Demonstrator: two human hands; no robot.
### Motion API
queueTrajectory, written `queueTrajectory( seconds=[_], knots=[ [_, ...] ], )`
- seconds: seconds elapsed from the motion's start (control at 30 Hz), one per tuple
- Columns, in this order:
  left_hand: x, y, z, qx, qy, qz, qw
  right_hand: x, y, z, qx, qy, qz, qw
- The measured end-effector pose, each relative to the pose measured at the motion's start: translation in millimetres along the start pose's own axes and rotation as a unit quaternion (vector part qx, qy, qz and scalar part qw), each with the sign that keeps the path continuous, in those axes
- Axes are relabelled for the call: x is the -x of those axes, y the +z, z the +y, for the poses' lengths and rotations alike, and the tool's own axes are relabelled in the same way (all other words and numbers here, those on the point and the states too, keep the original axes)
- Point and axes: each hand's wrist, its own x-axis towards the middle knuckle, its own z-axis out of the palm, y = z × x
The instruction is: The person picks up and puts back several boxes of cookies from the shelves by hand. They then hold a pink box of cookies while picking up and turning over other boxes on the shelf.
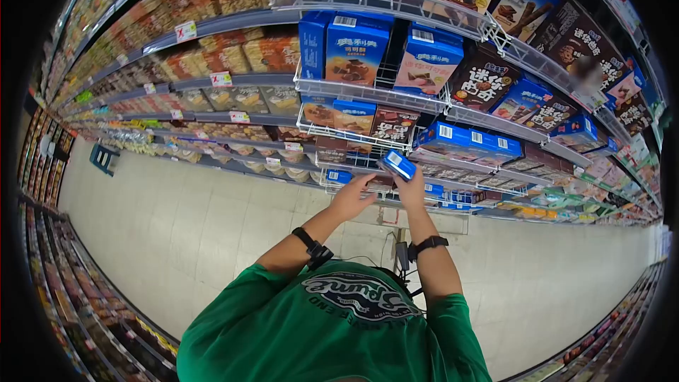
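The right hand is curled tight around one small blue box. The left hand reaches half open toward the wire shelf, holding nothing.

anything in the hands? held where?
Right hand holds a small blue box by its lower end. Left hand reaches toward the wire shelf; a hold cannot be told.

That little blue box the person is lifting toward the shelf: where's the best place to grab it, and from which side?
By its two long narrow edges, coming from below, I'd say. The small blue box is flat and slim and tilted up toward the wire shelf, and the right hand already grips its lower end, so the upper end stays free. The left hand is beside it.
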Motion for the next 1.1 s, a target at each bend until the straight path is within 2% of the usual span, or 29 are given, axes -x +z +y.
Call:
queueTrajectory(
  seconds=[0.03, 0.1, 0.2, 0.27, 0.37, 0.43, 0.5, 0.57, 0.63, 0.7, 0.77, 0.8, 0.83, 0.9, 0.93, 0.97, 1.0, 1.07, 1.1],
  knots=[
    [0.0, -4.3, -8.6, 0.004, 0.007, 0.013, 1.0, -4.6, 4.6, -4.8, 0.002, 0.001, 0.01, 1.0],
    [1.1, -15.0, -20.8, 0.008, 0.018, 0.018, 1.0, -10.8, 16.6, -11.8, 0.183, 0.011, 0.036, 0.982],
    [-5.6, -35.6, -31.6, -0.037, 0.02, -0.002, 0.999, -25.9, 32.4, -16.7, 0.163, 0.005, 0.07, 0.984],
    [-4.0, -43.5, -37.2, -0.021, -0.028, -0.026, 0.999, -31.7, 41.0, -12.4, 0.133, 0.006, 0.087, 0.987],
    [-3.5, -52.4, -42.7, -0.028, -0.032, -0.036, 0.998, -41.1, 52.1, -4.5, 0.205, 0.015, 0.061, 0.977],
    [-4.1, -55.6, -48.2, -0.021, -0.021, -0.036, 0.999, -48.7, 58.6, -1.6, 0.183, 0.047, 0.063, 0.98],
    [-8.3, -60.0, -47.1, -0.015, -0.009, -0.036, 0.999, -55.4, 62.0, -3.3, 0.24, 0.096, 0.067, 0.964],
    [-10.6, -65.0, -40.7, -0.007, -0.028, -0.053, 0.998, -53.9, 55.0, -6.0, 0.232, 0.128, 0.055, 0.963],
    [-14.7, -68.5, -36.1, -0.012, -0.019, -0.045, 0.999, -47.9, 48.9, 1.4, 0.239, 0.036, 0.046, 0.969],
    [-17.4, -70.4, -35.8, -0.018, -0.013, -0.039, 0.999, -33.9, 37.7, 2.9, 0.228, 0.059, 0.018, 0.972],
    [-23.8, -67.1, -35.5, -0.001, -0.027, -0.028, 0.999, -8.5, 16.9, -21.3, 0.089, -0.087, 0.023, 0.992],
    [-23.5, -63.8, -30.8, -0.002, -0.028, -0.033, 0.999, 0.9, 4.6, -29.2, 0.059, -0.038, -0.043, 0.997],
    [-24.4, -62.3, -19.4, 0.008, -0.02, -0.036, 0.999, 9.0, -6.1, -31.9, 0.057, -0.036, -0.041, 0.997],
    [-30.1, -59.7, 13.0, 0.015, -0.01, -0.04, 0.999, 23.1, -29.1, -35.3, 0.06, -0.184, -0.019, 0.981],
    [-33.1, -57.8, 40.4, 0.001, 0.068, -0.046, 0.997, 32.3, -47.3, -41.4, 0.057, -0.181, -0.017, 0.982],
    [-35.7, -54.2, 66.6, -0.013, 0.145, -0.052, 0.988, 43.1, -70.0, -50.1, -0.01, -0.083, -0.022, 0.996],
    [-39.6, -48.6, 88.6, -0.011, 0.162, -0.052, 0.985, 51.2, -92.8, -55.1, -0.078, 0.017, -0.026, 0.996],
    [-49.3, -36.0, 132.4, -0.001, 0.203, -0.049, 0.978, 51.9, -138.4, -52.0, -0.267, 0.044, 0.008, 0.963],
    [-56.3, -28.0, 142.5, -0.006, 0.202, -0.05, 0.978, 50.3, -165.5, -53.7, -0.246, 0.061, 0.013, 0.967]
  ],
)
